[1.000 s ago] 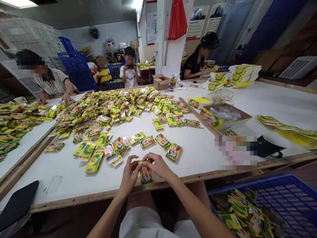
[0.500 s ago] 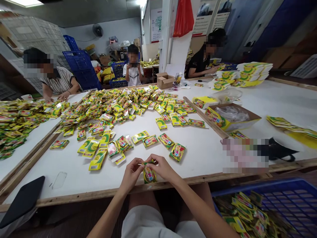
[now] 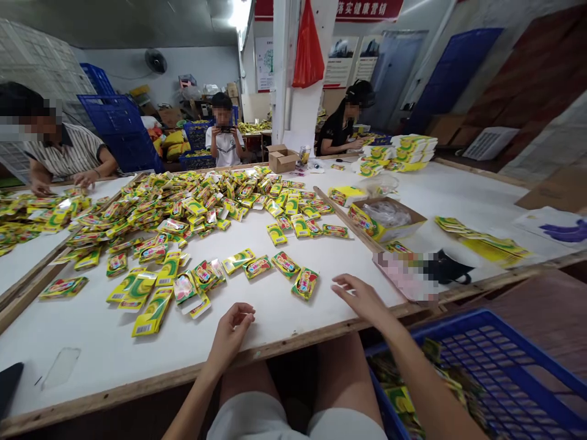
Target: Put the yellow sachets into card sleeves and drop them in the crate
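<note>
My left hand (image 3: 233,330) rests over the table near its front edge, fingers loosely curled, thumb apart, with nothing seen in them. To the right, my right hand (image 3: 360,297) is held over the table with its fingers spread and holds nothing. Nearest to it lies a small yellow-green box (image 3: 305,283) with a red picture; another such box (image 3: 285,264) is just behind. Left of centre, an open-flapped box (image 3: 185,287) and a yellow box with a barcode (image 3: 153,311) lie beyond my left hand.
A large heap of small boxes (image 3: 183,208) spreads across the back left. A blue plastic basket (image 3: 495,348) with boxes inside stands below the table at right. A wooden strip (image 3: 343,217) divides the tabletop near an open carton (image 3: 403,226). Other people sit around the table.
Both hands held a small box together at the table edge; now they are apart, the right one further right, and that box is no longer seen in them. The view has turned right.
</note>
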Demonstrator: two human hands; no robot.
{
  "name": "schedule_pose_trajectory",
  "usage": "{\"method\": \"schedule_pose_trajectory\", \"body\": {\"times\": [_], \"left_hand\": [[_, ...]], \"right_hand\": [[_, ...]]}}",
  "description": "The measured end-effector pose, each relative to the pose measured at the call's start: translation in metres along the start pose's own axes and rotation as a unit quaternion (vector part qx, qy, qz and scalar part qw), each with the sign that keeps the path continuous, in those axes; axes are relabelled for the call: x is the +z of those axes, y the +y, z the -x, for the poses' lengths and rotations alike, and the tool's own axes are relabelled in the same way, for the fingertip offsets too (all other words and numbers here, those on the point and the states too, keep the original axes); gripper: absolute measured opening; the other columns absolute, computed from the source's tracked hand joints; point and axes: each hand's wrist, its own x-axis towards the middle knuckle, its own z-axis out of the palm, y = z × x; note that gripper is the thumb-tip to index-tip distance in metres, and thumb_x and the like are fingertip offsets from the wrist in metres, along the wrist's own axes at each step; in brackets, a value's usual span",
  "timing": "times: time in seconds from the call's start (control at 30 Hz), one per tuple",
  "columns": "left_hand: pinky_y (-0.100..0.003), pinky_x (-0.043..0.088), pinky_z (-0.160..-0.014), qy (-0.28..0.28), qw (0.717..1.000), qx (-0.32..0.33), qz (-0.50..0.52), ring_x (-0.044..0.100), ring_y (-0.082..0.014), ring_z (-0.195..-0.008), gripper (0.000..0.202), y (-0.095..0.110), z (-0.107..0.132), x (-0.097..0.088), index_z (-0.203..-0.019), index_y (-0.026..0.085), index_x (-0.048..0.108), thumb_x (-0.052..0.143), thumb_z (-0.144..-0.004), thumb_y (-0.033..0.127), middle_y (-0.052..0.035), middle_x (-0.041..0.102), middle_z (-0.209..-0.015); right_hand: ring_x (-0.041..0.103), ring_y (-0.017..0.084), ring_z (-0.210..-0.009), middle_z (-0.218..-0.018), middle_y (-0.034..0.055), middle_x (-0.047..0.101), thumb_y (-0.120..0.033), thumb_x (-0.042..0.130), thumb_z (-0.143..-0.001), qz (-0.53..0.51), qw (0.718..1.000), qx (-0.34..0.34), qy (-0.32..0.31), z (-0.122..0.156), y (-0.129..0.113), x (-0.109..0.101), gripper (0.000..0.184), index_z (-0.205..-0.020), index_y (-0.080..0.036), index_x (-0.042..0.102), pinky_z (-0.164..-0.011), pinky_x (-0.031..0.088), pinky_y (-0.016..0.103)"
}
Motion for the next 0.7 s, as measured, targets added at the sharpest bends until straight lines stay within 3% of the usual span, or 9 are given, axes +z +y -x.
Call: {"method": "schedule_pose_trajectory", "body": {"times": [0.1, 0.17, 0.27, 0.37, 0.47, 0.6, 0.7], "left_hand": [[-0.034, 0.048, -0.081, 0.004, 1.0, 0.005, -0.028, 0.064, -0.0204, -0.086, 0.023, 0.002, 0.004, -0.003, -0.096, 0.018, 0.059, 0.055, -0.086, 0.038, -0.0064, 0.066, -0.094], [-0.035, 0.049, -0.081, 0.014, 0.999, 0.003, -0.037, 0.064, -0.0206, -0.086, 0.023, 0.002, 0.007, -0.008, -0.096, 0.018, 0.059, 0.055, -0.086, 0.039, -0.0066, 0.065, -0.094], [-0.036, 0.05, -0.082, 0.041, 0.999, 0.008, -0.036, 0.064, -0.0213, -0.09, 0.023, 0.005, 0.011, -0.01, -0.099, 0.019, 0.057, 0.056, -0.086, 0.037, -0.0076, 0.063, -0.1], [-0.038, 0.05, -0.088, 0.056, 0.997, 0.05, -0.018, 0.06, -0.0225, -0.104, 0.031, 0.014, 0.012, 0.0, -0.111, 0.022, 0.05, 0.06, -0.084, 0.032, -0.0092, 0.056, -0.118], [-0.038, 0.048, -0.093, 0.035, 0.995, 0.091, 0.011, 0.058, -0.0221, -0.11, 0.04, 0.022, 0.01, 0.015, -0.119, 0.025, 0.046, 0.062, -0.083, 0.029, -0.0087, 0.055, -0.124], [-0.033, 0.052, -0.082, 0.026, 0.997, 0.072, 0.023, 0.064, -0.02, -0.093, 0.028, 0.024, 0.008, 0.017, -0.11, 0.021, 0.055, 0.06, -0.084, 0.031, -0.0066, 0.065, -0.105], [-0.033, 0.051, -0.082, -0.001, 0.998, 0.057, -0.003, 0.064, -0.0208, -0.09, 0.025, 0.023, 0.004, 0.01, -0.105, 0.02, 0.062, 0.057, -0.086, 0.033, -0.0073, 0.068, -0.103]], "right_hand": [[0.061, 0.024, -0.091, -0.101, 0.0108, 0.065, -0.032, 0.065, -0.072, -0.008, 0.999, 0.039, 0.033, -0.027, -0.01, 0.048, 0.029, -0.098, -0.019, 0.064, -0.082, 0.046, 0.036], [0.059, 0.027, -0.095, -0.099, 0.0113, 0.063, -0.025, 0.071, -0.065, -0.006, 0.998, 0.049, 0.046, -0.035, -0.018, 0.067, 0.025, -0.088, -0.018, 0.064, -0.084, 0.044, 0.038], [0.062, 0.022, -0.085, -0.093, 0.0067, 0.063, -0.023, 0.065, -0.069, -0.048, 0.998, 0.021, 0.023, -0.025, -0.034, 0.078, 0.013, -0.08, -0.019, 0.058, -0.076, 0.048, 0.033], [0.061, 0.017, -0.074, -0.086, 0.0004, 0.062, -0.024, 0.054, -0.08, -0.151, 0.985, -0.081, -0.017, 0.0, -0.063, 0.085, 0.005, -0.085, -0.022, 0.054, -0.067, 0.048, 0.027], [0.06, 0.017, -0.078, -0.086, 0.0002, 0.063, -0.021, 0.052, -0.083, -0.21, 0.959, -0.181, -0.052, 0.026, -0.093, 0.102, 0.006, -0.087, -0.022, 0.055, -0.072, 0.047, 0.028], [0.061, 0.017, -0.077, -0.093, 0.0021, 0.066, -0.023, 0.057, -0.082, -0.289, 0.938, -0.177, -0.07, 0.042, -0.105, 0.124, 0.02, -0.102, -0.022, 0.055, -0.072, 0.05, 0.029], [0.062, 0.017, -0.077, -0.089, 0.0018, 0.067, -0.028, 0.056, -0.084, -0.299, 0.936, -0.162, -0.09, 0.038, -0.099, 0.131, 0.016, -0.098, -0.021, 0.06, -0.074, 0.05, 0.029]]}}
